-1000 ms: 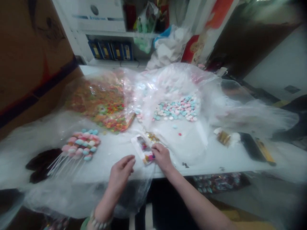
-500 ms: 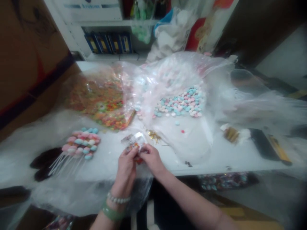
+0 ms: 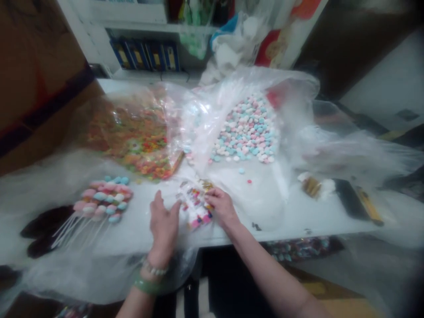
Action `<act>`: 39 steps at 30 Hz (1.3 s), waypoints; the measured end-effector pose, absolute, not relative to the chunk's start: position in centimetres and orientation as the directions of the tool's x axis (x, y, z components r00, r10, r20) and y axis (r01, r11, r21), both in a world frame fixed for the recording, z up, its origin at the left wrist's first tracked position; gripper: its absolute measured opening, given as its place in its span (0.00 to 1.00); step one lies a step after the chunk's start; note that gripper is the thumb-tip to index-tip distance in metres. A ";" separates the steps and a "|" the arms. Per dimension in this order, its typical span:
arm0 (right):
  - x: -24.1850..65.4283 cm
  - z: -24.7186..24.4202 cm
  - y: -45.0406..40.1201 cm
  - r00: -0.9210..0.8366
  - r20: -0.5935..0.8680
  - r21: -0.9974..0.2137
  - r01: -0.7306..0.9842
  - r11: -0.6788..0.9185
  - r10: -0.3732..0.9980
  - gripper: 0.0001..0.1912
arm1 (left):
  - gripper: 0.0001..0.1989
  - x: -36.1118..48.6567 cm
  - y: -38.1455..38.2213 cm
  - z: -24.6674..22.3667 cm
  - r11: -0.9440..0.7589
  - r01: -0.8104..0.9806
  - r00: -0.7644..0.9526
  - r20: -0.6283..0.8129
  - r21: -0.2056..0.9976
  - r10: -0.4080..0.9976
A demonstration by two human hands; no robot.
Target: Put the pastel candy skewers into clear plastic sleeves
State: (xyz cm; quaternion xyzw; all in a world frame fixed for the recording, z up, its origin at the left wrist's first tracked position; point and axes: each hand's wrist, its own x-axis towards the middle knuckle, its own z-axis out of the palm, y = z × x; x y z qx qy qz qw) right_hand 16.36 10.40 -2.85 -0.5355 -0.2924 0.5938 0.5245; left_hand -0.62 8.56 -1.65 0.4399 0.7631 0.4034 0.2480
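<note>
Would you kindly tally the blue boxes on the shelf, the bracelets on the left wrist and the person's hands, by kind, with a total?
Blue boxes: 4
Beaded bracelets: 1
Green bangles: 1
Hands, the left hand and the right hand: 2
Total: 8

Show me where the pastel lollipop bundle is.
In the head view, the pink-and-blue candy lollipops on white sticks lie just left of the person's left hand, beside a dark brown heap.
</note>
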 end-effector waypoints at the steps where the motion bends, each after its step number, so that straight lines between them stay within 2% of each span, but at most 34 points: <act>1: 16.1 -2.7 10.3 0.114 -0.338 -0.904 -0.317 -0.289 0.934 0.09 | 0.30 -0.6 8.5 -0.9 0.256 0.491 -0.503 0.031 0.833 0.864; 2: 15.6 -2.5 10.0 0.102 -0.356 -0.895 -0.322 -0.307 0.929 0.10 | 0.27 -0.6 8.3 -0.1 0.247 0.446 -0.489 0.004 0.860 0.872; 4: 14.4 -2.1 9.2 0.048 -0.395 -0.878 -0.315 -0.361 0.917 0.11 | 0.24 -0.5 8.0 1.2 0.327 0.165 -0.339 -0.258 0.930 0.905; 6: 13.0 -1.6 8.2 0.004 -0.377 -0.900 -0.236 -0.366 0.926 0.12 | 0.25 -0.5 7.8 2.0 0.459 -0.182 -0.110 -0.482 0.869 0.869; 7: 12.4 -1.3 7.7 0.000 -0.335 -0.928 -0.174 -0.329 0.942 0.13 | 0.25 -0.5 7.7 2.2 0.477 -0.307 -0.062 -0.518 0.823 0.853; 9: 11.6 -0.9 6.9 -0.017 -0.226 -0.973 -0.041 -0.227 0.974 0.15 | 0.23 -0.8 7.7 2.1 0.404 -0.436 -0.132 -0.501 0.804 0.855; 12: 11.0 -0.3 6.5 -0.104 -0.165 -0.984 0.091 -0.156 0.981 0.17 | 0.18 -1.4 7.5 1.7 0.282 -0.458 -0.315 -0.451 0.843 0.835; 15: 10.5 0.3 6.7 -0.105 -0.148 -0.978 0.166 -0.130 0.983 0.10 | 0.17 -1.5 7.1 1.5 0.233 -0.495 -0.355 -0.440 0.837 0.825; 17: 10.0 0.7 7.0 -0.107 -0.174 -0.980 0.118 -0.161 0.979 0.10 | 0.17 -1.5 6.9 1.6 0.202 -0.528 -0.354 -0.430 0.825 0.831; 20: 9.2 1.1 7.1 -0.201 -0.253 -0.967 0.023 -0.254 0.946 0.11 | 0.19 -1.7 6.7 1.8 0.156 -0.570 -0.381 -0.428 0.807 0.820; 23: 8.5 1.0 6.9 -0.200 -0.218 -0.973 0.119 -0.197 0.955 0.11 | 0.20 -2.9 6.4 2.0 0.112 -0.568 -0.434 -0.412 0.816 0.802; 26: 8.0 0.6 6.6 -0.174 -0.150 -0.968 0.224 -0.109 0.973 0.13 | 0.24 -4.2 5.8 2.0 0.197 -0.564 -0.363 -0.455 0.802 0.813; 29: 7.6 0.4 6.4 -0.205 -0.137 -0.964 0.254 -0.082 0.969 0.15 | 0.22 -5.0 5.2 1.8 0.340 -0.560 -0.254 -0.547 0.756 0.797; 32: 7.1 0.5 6.3 -0.232 -0.149 -0.957 0.280 -0.081 0.961 0.17 | 0.18 -5.2 5.1 1.3 0.293 -0.562 -0.311 -0.526 0.773 0.792; 35: 6.5 0.8 6.4 -0.207 -0.149 -0.964 0.246 -0.096 0.967 0.09 | 0.18 -4.9 5.2 0.8 0.146 -0.565 -0.437 -0.445 0.812 0.782; 39: 5.9 1.2 6.9 -0.241 -0.228 -0.972 0.109 -0.207 0.943 0.10 | 0.19 -4.4 5.2 0.3 0.094 -0.567 -0.444 -0.400 0.818 0.802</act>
